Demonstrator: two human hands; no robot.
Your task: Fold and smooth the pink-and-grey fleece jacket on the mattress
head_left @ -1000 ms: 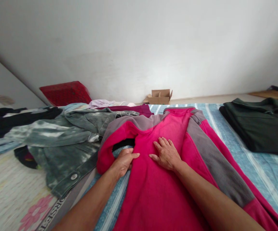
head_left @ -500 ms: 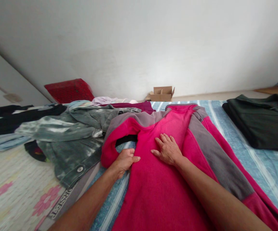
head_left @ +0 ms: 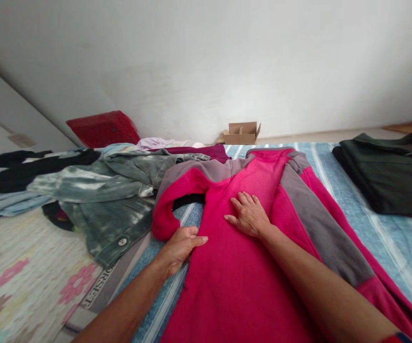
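Two hands worked one pink-and-grey fleece top (head_left: pixel 241 267) on the striped bed cover (head_left: pixel 380 233).
Left hand (head_left: pixel 180 245) pinched its left edge; right hand (head_left: pixel 250 215) lay flat, fingers spread, mid-chest. "ORSET" showed on a grey band (head_left: pixel 100 288). Beyond: one green denim jacket (head_left: pixel 113 209), one dark folded garment (head_left: pixel 387 171), one cardboard box (head_left: pixel 241 132).

The pink fleece top (head_left: pixel 241 286) runs off the bottom edge, the left hand's (head_left: pixel 180 245) fingertips are tucked under its side, the dark folded clothes (head_left: pixel 387 171) are cut by the right edge, and the distant cardboard box's (head_left: pixel 242 133) contents stay unseen.
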